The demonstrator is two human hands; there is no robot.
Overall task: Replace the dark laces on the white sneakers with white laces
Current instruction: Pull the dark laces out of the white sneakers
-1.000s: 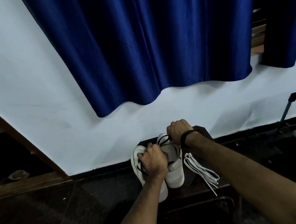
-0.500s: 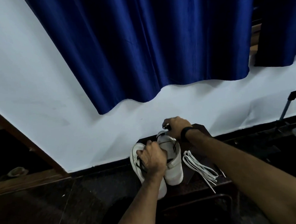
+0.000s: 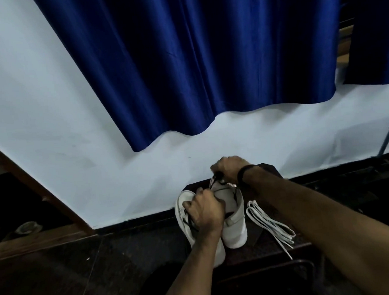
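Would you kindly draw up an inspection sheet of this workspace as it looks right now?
Surface: dark low stand by the wall, on a dark floor.
Job's things: two white sneakers side by side with dark laces in them; white laces lie bundled right of the sneakers.
Clutter: nothing seen.
Hands: left hand grips the sneakers' lacing; right hand pinches a dark lace at the far end.
Cables: nothing seen.
Surroundings: white wall, blue curtain.
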